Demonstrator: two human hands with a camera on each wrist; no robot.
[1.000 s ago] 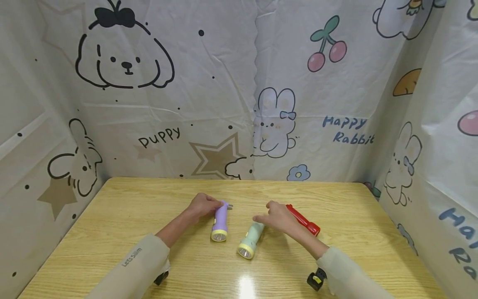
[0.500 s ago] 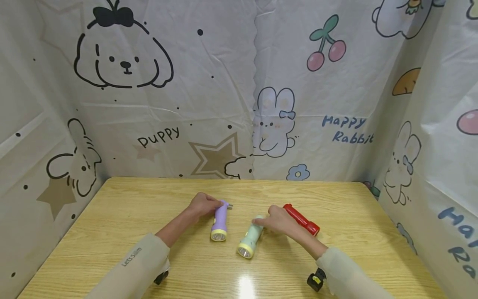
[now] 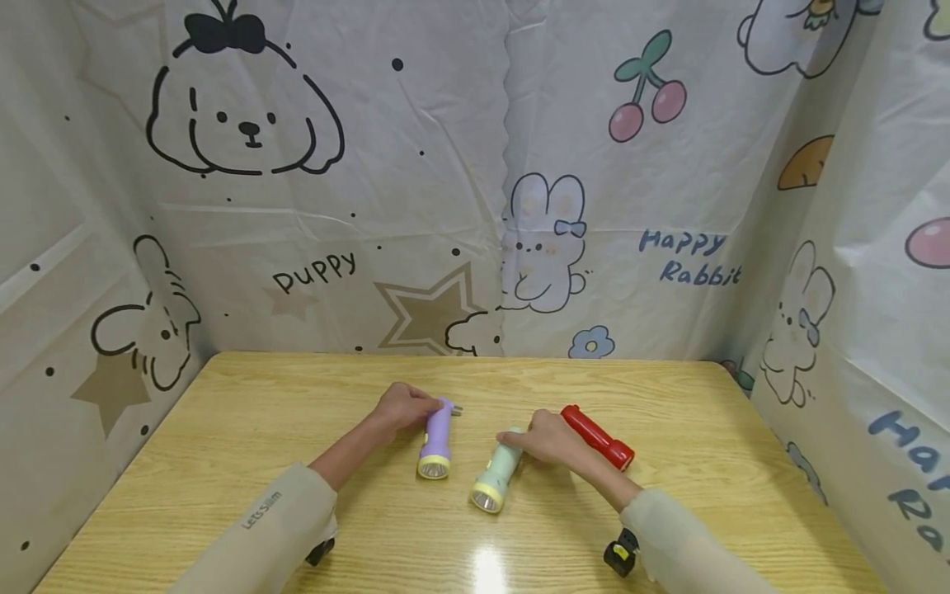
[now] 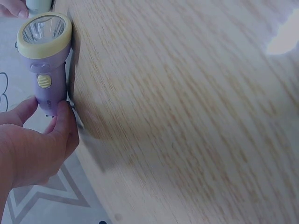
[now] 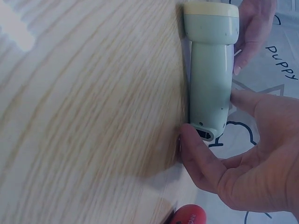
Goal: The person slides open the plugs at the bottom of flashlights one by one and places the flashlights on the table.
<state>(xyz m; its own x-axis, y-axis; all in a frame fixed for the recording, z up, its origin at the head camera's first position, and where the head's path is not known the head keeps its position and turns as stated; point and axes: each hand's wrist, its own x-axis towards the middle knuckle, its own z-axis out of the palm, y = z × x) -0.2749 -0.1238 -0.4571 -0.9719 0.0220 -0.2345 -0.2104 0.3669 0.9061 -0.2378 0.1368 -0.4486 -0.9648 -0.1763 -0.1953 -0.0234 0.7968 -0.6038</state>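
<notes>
A purple flashlight with a yellow lens rim lies on the table, lens towards me, two metal plug prongs sticking out to the right at its far end. My left hand pinches that far end; its yellow switch shows in the left wrist view. Beside it lies a mint green flashlight, also with a yellow rim, angled with its lens to the front left. The thumb and fingers of my right hand pinch its tail, where a dark slot shows in the right wrist view.
A red flashlight lies slantwise just beyond my right hand. Printed cloth with cartoon animals hangs behind and along both sides of the wooden table. Black wrist cameras, such as the right one, hang under both sleeves.
My right hand has come down and left from above the green flashlight's tail and now pinches it. The left hand and the purple flashlight have stayed where they were.
</notes>
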